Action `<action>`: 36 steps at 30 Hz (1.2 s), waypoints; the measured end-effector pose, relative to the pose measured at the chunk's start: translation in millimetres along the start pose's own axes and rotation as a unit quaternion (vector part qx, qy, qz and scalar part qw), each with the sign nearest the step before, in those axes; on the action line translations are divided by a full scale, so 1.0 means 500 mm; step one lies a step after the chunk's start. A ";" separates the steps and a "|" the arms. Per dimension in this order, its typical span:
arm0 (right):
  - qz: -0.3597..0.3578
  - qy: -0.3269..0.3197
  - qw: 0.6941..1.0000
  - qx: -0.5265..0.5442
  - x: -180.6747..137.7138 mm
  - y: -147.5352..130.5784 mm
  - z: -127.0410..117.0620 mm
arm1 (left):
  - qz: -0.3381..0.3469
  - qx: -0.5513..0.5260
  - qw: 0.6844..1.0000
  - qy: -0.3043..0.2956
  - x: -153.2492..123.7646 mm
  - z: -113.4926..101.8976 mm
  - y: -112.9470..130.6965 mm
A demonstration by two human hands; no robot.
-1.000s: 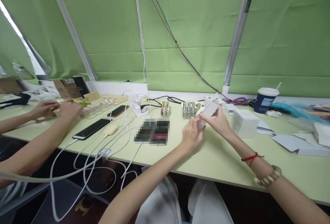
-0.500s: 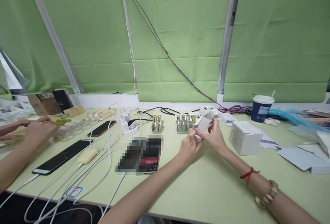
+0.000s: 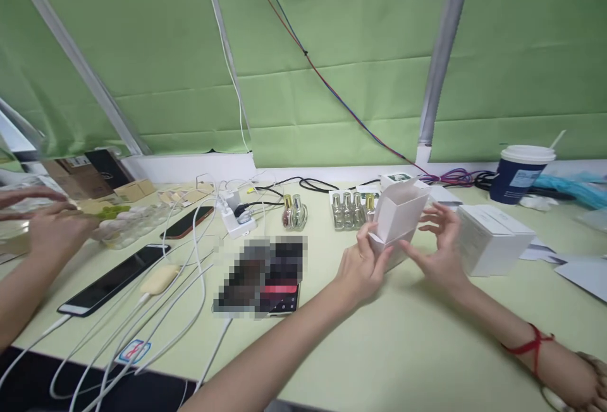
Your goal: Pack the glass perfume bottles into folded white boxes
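A small white cardboard box (image 3: 399,216), unfolded with its upper flaps raised, is held above the table. My left hand (image 3: 356,272) grips its left side and lower edge, thumb in front. Beside its right face my right hand (image 3: 443,254) has its fingers spread; the thumb tip is at the box's front edge. Just behind stand several small glass bottles with silver caps (image 3: 347,212) and one with a gold cap (image 3: 370,206), partly hidden by the box. Right of my right hand sits a larger closed white box (image 3: 493,241).
Two bottles (image 3: 294,213) stand left of the row. Phones, a power strip (image 3: 237,222) and white cables cover the left side. Another person's hands (image 3: 61,225) work beside a clear tray (image 3: 128,225). A lidded blue cup (image 3: 521,172) stands back right, near flat white card (image 3: 585,276).
The white box has been squared out from a narrower, tilted shape. My right hand has loosened from it and its fingers have spread. The view has shifted closer.
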State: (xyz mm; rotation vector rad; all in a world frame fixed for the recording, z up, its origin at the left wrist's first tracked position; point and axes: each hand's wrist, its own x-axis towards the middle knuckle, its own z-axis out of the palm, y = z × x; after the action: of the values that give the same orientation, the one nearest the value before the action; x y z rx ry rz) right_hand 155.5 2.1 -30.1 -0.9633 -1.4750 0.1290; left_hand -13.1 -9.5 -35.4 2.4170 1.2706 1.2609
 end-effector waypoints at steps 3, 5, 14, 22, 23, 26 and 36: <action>0.000 -0.013 1.000 0.019 0.005 0.007 -0.009 | 0.020 -0.044 0.998 -0.039 0.004 -0.009 -0.005; 0.000 -0.041 0.999 0.019 0.005 0.008 -0.013 | 0.024 -0.070 0.995 -0.065 0.005 -0.014 -0.006; -0.013 -0.049 0.999 0.014 0.007 -0.009 -0.037 | 0.030 -0.106 0.987 -0.115 -0.004 -0.019 0.007; -0.083 -0.028 0.996 -0.019 0.010 0.004 -0.050 | 0.045 -0.112 0.985 -0.126 -0.004 -0.028 0.011; -0.075 -0.026 0.997 -0.013 0.008 0.004 -0.048 | 0.045 -0.109 0.985 -0.127 -0.004 -0.029 0.012; -0.057 -0.027 0.998 -0.001 0.001 0.003 -0.042 | 0.048 -0.106 0.986 -0.121 -0.006 -0.026 0.013; -0.099 -0.085 0.989 -0.065 0.002 -0.016 -0.035 | 0.067 -0.142 0.987 -0.016 -0.006 -0.001 -0.022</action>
State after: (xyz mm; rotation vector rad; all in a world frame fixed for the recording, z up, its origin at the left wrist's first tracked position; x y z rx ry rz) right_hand 167.2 -10.6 -21.4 -0.9214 -1.7446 -0.0301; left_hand -21.5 -4.8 -41.9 2.3357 0.8640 1.3280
